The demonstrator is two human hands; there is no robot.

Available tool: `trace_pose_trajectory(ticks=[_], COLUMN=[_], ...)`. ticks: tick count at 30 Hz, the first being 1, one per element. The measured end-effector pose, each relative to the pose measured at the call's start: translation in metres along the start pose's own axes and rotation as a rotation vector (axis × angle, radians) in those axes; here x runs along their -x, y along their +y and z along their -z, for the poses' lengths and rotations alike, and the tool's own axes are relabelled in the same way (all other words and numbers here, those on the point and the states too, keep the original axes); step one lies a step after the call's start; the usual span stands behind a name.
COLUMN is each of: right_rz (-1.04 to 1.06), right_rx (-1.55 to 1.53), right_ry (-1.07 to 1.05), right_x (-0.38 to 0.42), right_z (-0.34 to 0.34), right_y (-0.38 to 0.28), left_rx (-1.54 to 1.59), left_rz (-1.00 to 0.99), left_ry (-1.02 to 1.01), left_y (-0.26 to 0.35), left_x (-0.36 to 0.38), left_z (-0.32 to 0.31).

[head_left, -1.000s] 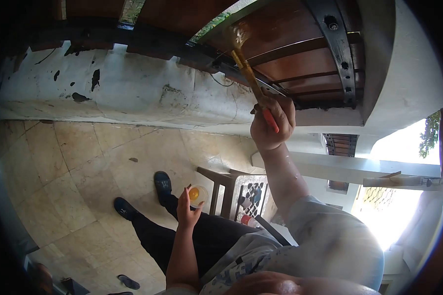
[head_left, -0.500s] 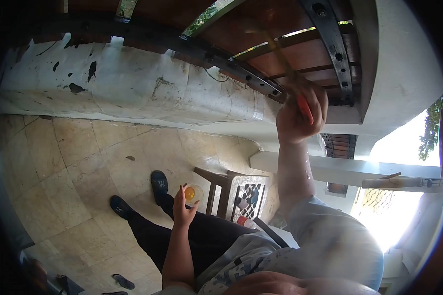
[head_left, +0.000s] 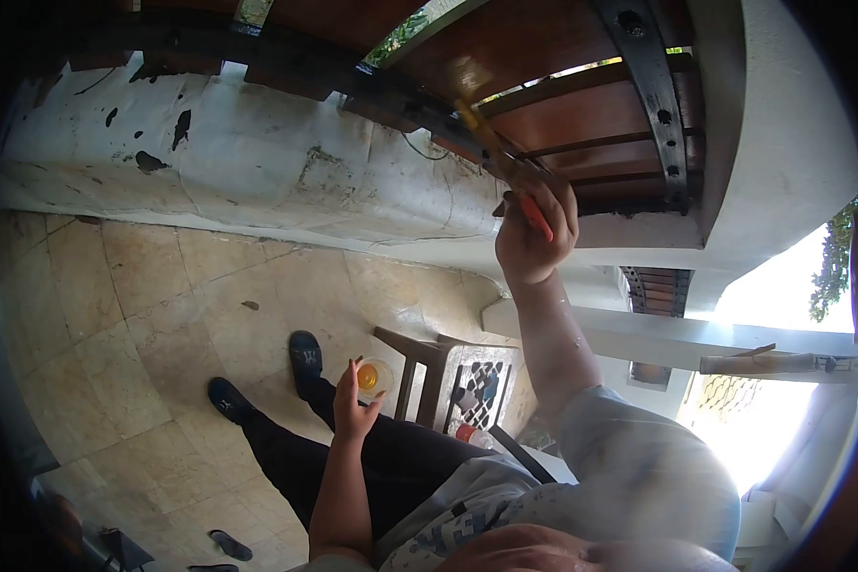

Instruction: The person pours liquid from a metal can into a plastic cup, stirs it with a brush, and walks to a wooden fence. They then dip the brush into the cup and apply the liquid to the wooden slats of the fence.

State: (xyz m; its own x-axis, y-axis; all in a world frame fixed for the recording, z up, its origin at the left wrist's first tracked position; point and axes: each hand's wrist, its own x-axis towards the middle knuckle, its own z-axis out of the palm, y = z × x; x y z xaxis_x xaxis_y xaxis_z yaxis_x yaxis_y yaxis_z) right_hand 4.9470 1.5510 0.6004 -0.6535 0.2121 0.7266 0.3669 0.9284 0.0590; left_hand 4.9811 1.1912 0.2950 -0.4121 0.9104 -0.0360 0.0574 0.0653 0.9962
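Head camera, directions read from the picture centre. The right hand (head_left: 537, 227) is located at 2 o'clock and grips the brush (head_left: 496, 153) by its red-ended handle. Its fingers are curled closed around the handle; the exact thumb placement cannot be determined. The brush points toward 11 o'clock from the hand. Its bristle end is blurred and lies over a reddish-brown board (head_left: 534, 46) at 12 o'clock; contact with the surface cannot be confirmed.

The left hand (head_left: 355, 416) is located at 7 o'clock and holds the clear cup (head_left: 384, 380), which contains amber liquid (head_left: 367, 377). The fingers lie along one side of the cup, with the thumb set apart on the near side, so that the cup is held between them.

Boards and narrow gaps extend from 11 o'clock to 2 o'clock. A black metal strip (head_left: 654, 95) with round holes crosses them between 1 and 2 o'clock. The pale wall (head_left: 248, 157), marked with dark patches, is at 10 o'clock, below the boards.

A wooden chair (head_left: 434, 367) stands between 5 and 6 o'clock, near the cup. A bottle (head_left: 477, 437) with a red label is positioned at its patterned panel (head_left: 487, 386). Two dark shoes, on the person's feet, are at 8 o'clock on the tiled floor (head_left: 148, 315). A loose slipper (head_left: 230, 545) lies at 7 o'clock, well apart from the feet.
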Motion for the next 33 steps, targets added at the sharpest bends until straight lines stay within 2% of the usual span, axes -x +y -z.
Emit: trace_pose_trajectory(ticks=[1, 5, 7, 11, 12, 14, 17, 18, 19, 20, 23, 25, 28, 29, 32, 33], right_rz=[-0.083, -0.191, -0.061, 0.057, 0.055, -0.150, -0.146, -0.072, -0.170, -0.155, -0.152, -0.046, -0.050, 0.057, 0.112, 0.111], right_rx=[-0.053, -0.158, -0.069, 0.057, 0.059, -0.021, -0.100, 0.023, 0.020, 0.033, 0.022, 0.007, -0.090, 0.047, 0.036, 0.109], right_ry=[-0.074, -0.145, -0.025, 0.113, 0.113, 0.297, 0.350, 0.218, 0.041, -0.025, -0.053, 0.015, 0.144, 0.108, 0.022, 0.067], right_x=[-0.004, -0.010, -0.018, -0.027, -0.016, 0.007, 0.018, 0.016, 0.016, 0.012, 0.006, -0.004, -0.008, -0.023, -0.026, -0.021], right_z=[0.004, 0.012, 0.018, 0.031, 0.030, 0.027, 0.010, 0.014, 0.013, 0.010, 0.015, 0.029, 0.041, 0.044, 0.034, 0.029], right_y=[-0.006, -0.008, 0.005, 0.006, 0.007, 0.009, 0.001, -0.004, -0.014, -0.022, -0.032, -0.032, -0.030, -0.035, -0.035, -0.032], left_rx=[-0.001, 0.000, 0.005, -0.002, 0.006, 0.014, 0.018, 0.021, 0.023, 0.026, 0.018, 0.033, 0.022, 0.023, 0.021, 0.031], left_rz=[0.002, 0.015, 0.003, 0.030, 0.031, 0.032, 0.049, 0.051, 0.051, 0.041, -0.001, -0.005, 0.005, 0.005, -0.007, -0.010], left_ry=[0.003, 0.008, 0.016, -0.003, 0.000, 0.000, 0.009, 0.009, 0.008, 0.005, 0.023, 0.008, -0.001, -0.004, 0.003, 0.003], left_y=[-0.001, -0.006, -0.009, -0.006, -0.004, -0.003, -0.005, -0.005, -0.004, -0.004, -0.001, 0.000, -0.002, -0.002, -0.001, -0.001], left_x=[0.000, 0.000, 0.001, 0.000, -0.001, 0.001, 0.002, 0.002, 0.002, 0.001, -0.003, -0.003, 0.002, 0.003, 0.003, 0.003], left_z=[0.000, -0.001, -0.001, 0.003, 0.005, 0.009, 0.009, 0.011, 0.013, 0.014, 0.016, 0.018, 0.019, 0.021, 0.026, 0.027])
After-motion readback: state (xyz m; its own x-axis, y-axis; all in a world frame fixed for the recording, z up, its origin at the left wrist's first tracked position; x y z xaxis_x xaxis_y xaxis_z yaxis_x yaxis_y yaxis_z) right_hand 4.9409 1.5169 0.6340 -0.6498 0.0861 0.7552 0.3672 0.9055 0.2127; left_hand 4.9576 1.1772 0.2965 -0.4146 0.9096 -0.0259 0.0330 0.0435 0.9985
